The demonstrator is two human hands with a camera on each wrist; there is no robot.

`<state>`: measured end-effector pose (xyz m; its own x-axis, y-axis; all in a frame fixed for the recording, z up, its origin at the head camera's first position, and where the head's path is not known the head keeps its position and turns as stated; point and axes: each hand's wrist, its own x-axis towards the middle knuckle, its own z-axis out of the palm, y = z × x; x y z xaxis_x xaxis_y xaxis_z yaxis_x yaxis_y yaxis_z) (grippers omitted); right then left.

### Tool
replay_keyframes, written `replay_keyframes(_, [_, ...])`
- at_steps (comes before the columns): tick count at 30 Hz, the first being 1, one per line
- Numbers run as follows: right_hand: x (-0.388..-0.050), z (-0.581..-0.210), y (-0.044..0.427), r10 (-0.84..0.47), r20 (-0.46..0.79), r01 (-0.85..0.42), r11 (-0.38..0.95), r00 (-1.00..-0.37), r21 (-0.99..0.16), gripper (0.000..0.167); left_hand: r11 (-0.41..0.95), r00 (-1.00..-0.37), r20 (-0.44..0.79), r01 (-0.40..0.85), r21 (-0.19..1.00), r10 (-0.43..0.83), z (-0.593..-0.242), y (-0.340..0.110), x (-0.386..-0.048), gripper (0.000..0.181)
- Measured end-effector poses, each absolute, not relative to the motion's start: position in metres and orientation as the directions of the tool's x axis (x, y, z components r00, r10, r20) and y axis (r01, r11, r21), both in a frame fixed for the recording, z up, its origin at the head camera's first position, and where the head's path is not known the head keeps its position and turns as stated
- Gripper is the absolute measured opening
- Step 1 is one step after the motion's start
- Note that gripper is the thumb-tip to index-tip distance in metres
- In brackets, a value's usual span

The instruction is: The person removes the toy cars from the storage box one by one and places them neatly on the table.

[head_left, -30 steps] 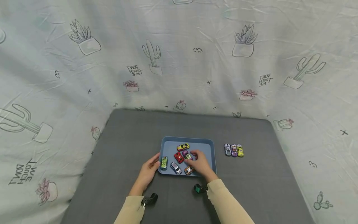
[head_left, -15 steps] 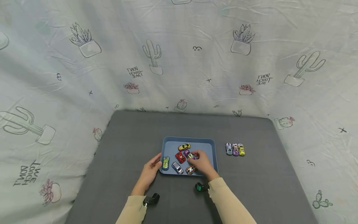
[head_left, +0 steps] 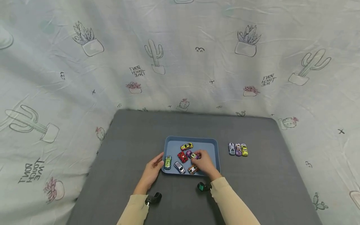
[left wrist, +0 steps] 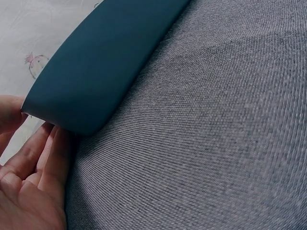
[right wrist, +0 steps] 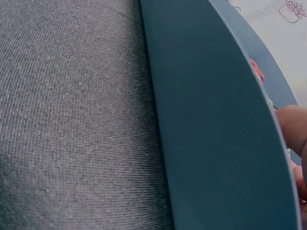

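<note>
My left hand [head_left: 151,170] holds the left side of a blue tray [head_left: 206,147], thumb at the rim and fingers against the outer wall, as the left wrist view shows. Inside the tray my right hand [head_left: 206,163] pinches a purple and green toy car [head_left: 191,154] between thumb and fingers. Around it lie a red toy car [head_left: 182,157], a yellow one [head_left: 186,146], a silver one [head_left: 179,167], an orange and white one [head_left: 192,169] and a green one [head_left: 167,162]. In the right wrist view, the tray's wall [right wrist: 216,115] hides most of that hand.
To the right of the tray, three toy cars stand side by side on the grey cloth [head_left: 261,175]: a silver one [head_left: 231,149], a purple and white one [head_left: 238,149] and a yellow one [head_left: 244,150]. A patterned curtain [head_left: 180,62] hangs behind the table.
The purple and green car has swung round to lie more sideways, with my right thumb and fingers closing on it. My left hand stays at the tray. The head view has shifted slightly.
</note>
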<state>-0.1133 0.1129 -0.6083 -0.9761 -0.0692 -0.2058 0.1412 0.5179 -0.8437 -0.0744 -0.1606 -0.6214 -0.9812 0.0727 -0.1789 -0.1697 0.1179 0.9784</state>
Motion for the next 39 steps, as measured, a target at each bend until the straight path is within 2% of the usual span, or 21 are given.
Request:
replay_keyframes(7, [-0.111, -0.605, 0.113, -0.050, -0.208, 0.160, 0.473, -0.977, -0.866, 0.027, 0.128, -0.982, -0.175, -0.166, 0.978, 0.066, -0.619, -0.160, -0.073, 0.043])
replay_keyframes(17, [-0.104, -0.595, 0.131, -0.004, -0.086, 0.071, 0.533, -0.996, -0.843, 0.024, 0.090, -0.975, -0.207, -0.199, 0.976, 0.085, -0.614, -0.163, -0.075, 0.044])
replay_keyframes(29, [-0.100, -0.561, 0.196, 0.093, 0.035, 0.025, 0.568, -0.995, -0.822, 0.029, 0.152, -0.982, -0.179, -0.169, 0.974, 0.058, -0.620, -0.159, -0.076, 0.043])
replay_keyframes(39, [-0.095, -0.563, 0.245, 0.220, 0.029, 0.115, 0.611, -0.975, -0.783, 0.034, 0.147, -0.981, -0.187, -0.177, 0.973, 0.057, -0.617, -0.160, -0.074, 0.043])
